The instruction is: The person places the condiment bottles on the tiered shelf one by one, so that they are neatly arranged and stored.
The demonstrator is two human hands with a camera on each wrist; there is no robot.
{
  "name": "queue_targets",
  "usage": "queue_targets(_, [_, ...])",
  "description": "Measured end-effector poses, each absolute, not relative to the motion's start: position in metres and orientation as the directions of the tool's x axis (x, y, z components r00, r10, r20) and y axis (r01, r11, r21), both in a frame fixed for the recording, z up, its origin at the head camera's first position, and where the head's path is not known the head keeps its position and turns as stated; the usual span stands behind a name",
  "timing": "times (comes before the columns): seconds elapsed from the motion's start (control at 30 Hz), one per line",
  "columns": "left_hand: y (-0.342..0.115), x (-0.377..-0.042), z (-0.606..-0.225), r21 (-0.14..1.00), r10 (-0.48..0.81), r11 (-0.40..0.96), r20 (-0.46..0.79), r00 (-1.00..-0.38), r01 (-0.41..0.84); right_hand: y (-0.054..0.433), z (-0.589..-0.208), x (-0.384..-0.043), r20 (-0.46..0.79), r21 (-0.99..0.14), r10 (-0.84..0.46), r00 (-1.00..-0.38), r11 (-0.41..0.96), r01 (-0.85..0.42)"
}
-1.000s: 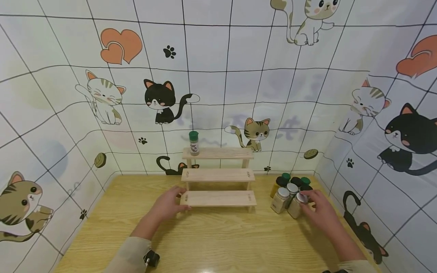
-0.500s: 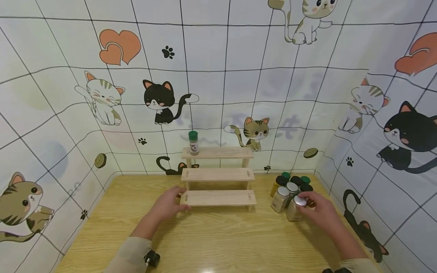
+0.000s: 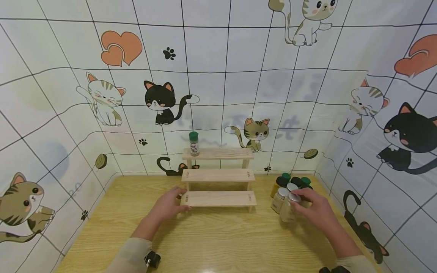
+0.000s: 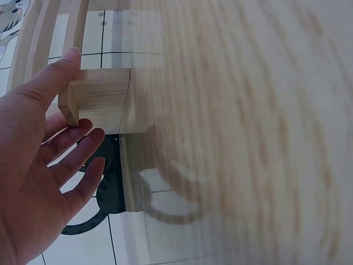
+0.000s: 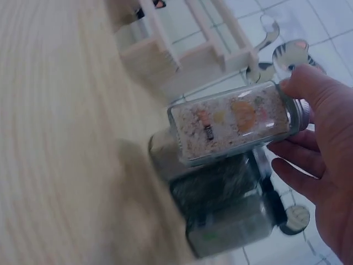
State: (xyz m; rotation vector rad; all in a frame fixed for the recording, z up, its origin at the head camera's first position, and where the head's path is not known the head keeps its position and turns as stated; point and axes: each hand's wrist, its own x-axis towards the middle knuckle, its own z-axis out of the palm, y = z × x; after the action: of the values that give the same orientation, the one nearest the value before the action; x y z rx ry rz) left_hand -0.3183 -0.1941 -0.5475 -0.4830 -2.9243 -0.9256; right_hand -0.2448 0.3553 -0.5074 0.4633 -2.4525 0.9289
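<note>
My right hand point(image 3: 315, 210) pinches a square glass spice jar point(image 5: 231, 122) near its silver lid. Pale, grainy seasoning fills it. In the head view this jar point(image 3: 287, 211) stands out in front of the other jars. The left hand point(image 3: 169, 204) holds the left end of the lowest step of a three-step wooden rack point(image 3: 218, 199). The left wrist view shows the thumb on one face of the plank point(image 4: 68, 105) and fingertips around its other side. A green-capped spice jar point(image 3: 194, 144) stands on the top step at the left.
Several more spice jars point(image 3: 281, 194) with silver, black and green lids cluster on the wooden table point(image 3: 218, 242), right of the rack. A cloth point(image 3: 211, 87) printed with cats and grid lines hangs behind and at both sides.
My right hand has lifted the silver-lidded spice jar out of the cluster's front and moved it a little left. The left hand keeps its place on the rack.
</note>
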Motion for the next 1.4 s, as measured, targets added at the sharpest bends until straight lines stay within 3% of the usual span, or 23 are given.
queue_targets(0.13, [-0.194, -0.318, -0.547, 0.561, 0.273, 0.772, 0.132, -0.953, 0.299, 0.345, -0.495, -0.252, 0.579, -0.545, -0.134, -0.804, 0.67, -0.504])
queue_targets(0.5, [-0.192, -0.316, -0.546, 0.562, 0.273, 0.771, 0.131, -0.953, 0.298, 0.315, -0.459, -0.268, 0.584, -0.628, -0.082, -0.808, 0.585, -0.513])
queue_targets(0.73, [-0.191, -0.316, -0.548, 0.575, 0.27, 0.762, 0.135, -0.953, 0.297, 0.294, -0.442, -0.278, 0.541, -0.668, -0.051, -0.839, 0.58, -0.466])
queue_targets(0.97, [-0.192, -0.316, -0.55, 0.577, 0.259, 0.764, 0.137, -0.956, 0.289, 0.267, -0.428, -0.305, 0.63, -0.622, -0.106, -0.769, 0.523, -0.583])
queue_targets(1.4, [-0.194, -0.314, -0.548, 0.581, 0.263, 0.761, 0.13, -0.956, 0.289, 0.215, -0.399, -0.349, 0.656, -0.619, -0.134, -0.743, 0.468, -0.631])
